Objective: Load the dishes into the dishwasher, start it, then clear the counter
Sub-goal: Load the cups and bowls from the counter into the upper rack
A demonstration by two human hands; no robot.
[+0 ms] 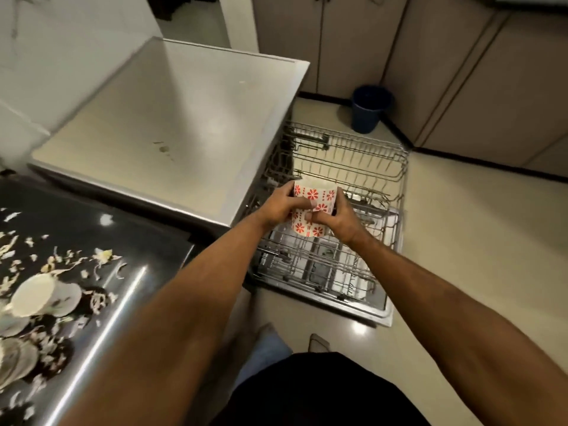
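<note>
While both hands grip one patterned cup (312, 207), the loading stage of the task appears barely begun. Nearest the viewer, the two forearms converge over the pulled-out racks. The left hand (281, 207) wraps the cup's left wall, its fingers (302, 204) curled closed across the front; the right hand (341, 218) presses the right wall, its fingers likewise clamped on the cup. The cup sits directly between the two sets of fingers, touching both, tilted with its pale mouth facing up and away from the viewer.

Below the fingers lies the lower rack (319, 269), resting over the open dishwasher door (385, 315); beyond and slightly above the fingers stands the upper rack (353, 155), which looks empty. To the left of the fingers, well apart, the dark bench (123, 229) carries used dishes (40, 296) and scattered food scraps (103, 256). Farther left and beyond the fingers is the dishwasher top (172, 124); farthest beyond them a blue bucket (370, 109) stands on the floor.

Likely hazards: if set down mouth-up, the cup would collect water; if released on a tilted seat between tines, it could tip or knock against the wire. Scraps left on the remaining dishes might clog the filter.
</note>
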